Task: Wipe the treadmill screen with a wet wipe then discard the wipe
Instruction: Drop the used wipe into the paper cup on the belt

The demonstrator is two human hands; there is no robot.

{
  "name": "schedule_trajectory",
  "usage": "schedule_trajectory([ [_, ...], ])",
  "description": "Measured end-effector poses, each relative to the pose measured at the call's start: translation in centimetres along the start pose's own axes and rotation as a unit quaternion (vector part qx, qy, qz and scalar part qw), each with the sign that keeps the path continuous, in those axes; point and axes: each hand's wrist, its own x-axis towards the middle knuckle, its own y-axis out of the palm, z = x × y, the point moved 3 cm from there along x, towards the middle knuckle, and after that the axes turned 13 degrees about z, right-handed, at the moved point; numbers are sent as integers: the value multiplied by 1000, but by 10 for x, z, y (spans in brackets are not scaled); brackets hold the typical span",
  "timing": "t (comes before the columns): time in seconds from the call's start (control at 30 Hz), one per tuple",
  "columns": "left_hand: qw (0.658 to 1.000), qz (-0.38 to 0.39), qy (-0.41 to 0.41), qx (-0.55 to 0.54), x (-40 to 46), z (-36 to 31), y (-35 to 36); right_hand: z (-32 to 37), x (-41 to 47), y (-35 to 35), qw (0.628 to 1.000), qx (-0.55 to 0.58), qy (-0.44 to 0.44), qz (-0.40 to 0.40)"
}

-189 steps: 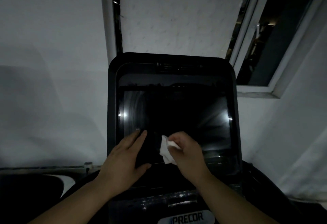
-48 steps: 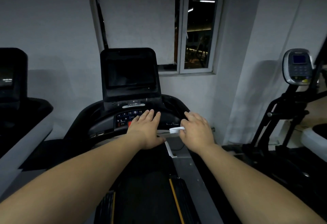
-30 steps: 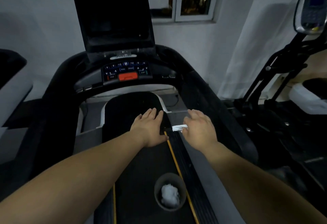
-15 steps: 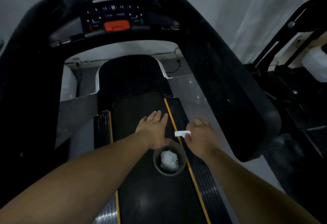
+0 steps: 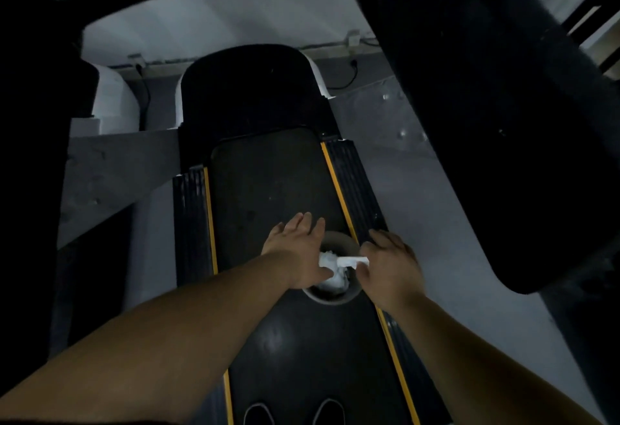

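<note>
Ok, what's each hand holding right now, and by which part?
Right hand pinches the folded wet wipe by one end, over the bin. Left hand holds nothing.

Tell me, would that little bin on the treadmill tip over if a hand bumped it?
Probably easily. The bin looks small and holds only crumpled white tissue, so it is likely light. It stands loose on the smooth belt, so it might slide first.

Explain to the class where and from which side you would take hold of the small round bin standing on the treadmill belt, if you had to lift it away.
Probably grip the bin by its near rim, coming from above on the person's side. That arc shows bare; the left hand and the right hand holding the wet wipe cover the rest, and crumpled wipes fill the inside.
</note>
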Motion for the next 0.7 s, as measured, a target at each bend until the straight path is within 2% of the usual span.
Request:
schedule_trajectory([
  [0.2, 1000, -1, 12, -19, 57, 13, 38, -18, 35, 57, 1000, -5, 9, 25],
  [0.4, 999, 16, 14, -30, 114, 23, 77, -33, 77, 115, 999, 4, -16, 30],
  [0.6, 999, 21, 3, -27, 172, 43, 116, -49, 110, 175, 999, 11, -39, -3],
  [0.7, 1000, 11, 5, -22, 199, 52, 130, -55, 126, 202, 999, 0, -31, 31],
])
